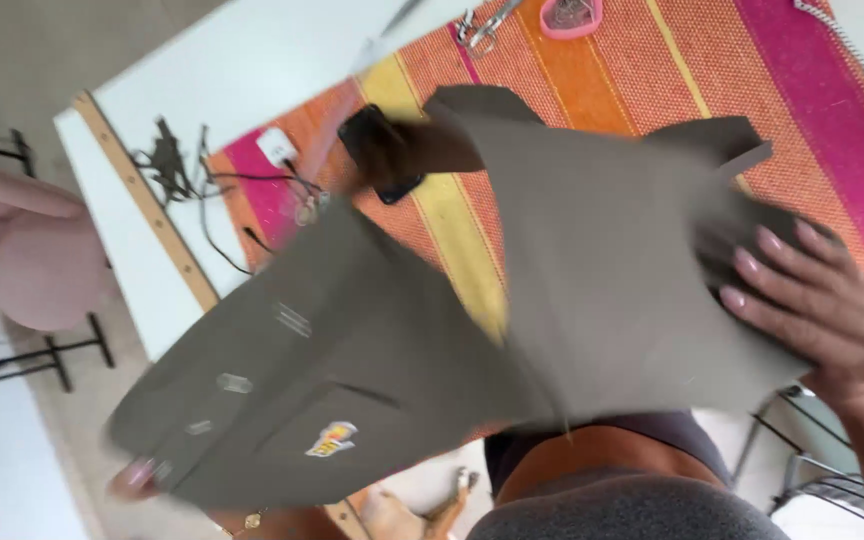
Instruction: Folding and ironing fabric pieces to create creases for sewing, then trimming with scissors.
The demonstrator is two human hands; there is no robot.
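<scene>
Far left, I note a pink chair [37,260] on dark legs beside the white table [242,75]. A wooden ruler [147,205] lies along the table's near-left edge, with a tangle of dark cables [187,175] and a white plug [277,147] just beyond it.

My left hand [135,478] shows only as blurred fingertips at the lower-left corner of the garment [432,340]; they are pinched on its edge, though blur stops me confirming how firmly. The garment is olive-grey cloth, held up off the table and spread between my two hands. Its left part carries several pale buttonholes and a small orange-and-yellow patch [333,439].

Behind its centre lies a striped mat [652,70] in pink, orange and yellow. A black phone [380,152] rests on the mat, partly covered by cloth. Scissors [482,28] and a pink heart-shaped object [570,15] sit at the mat's far edge.

My right hand [817,305] grasps the garment's right side, fingers curled over the bunched cloth.
</scene>
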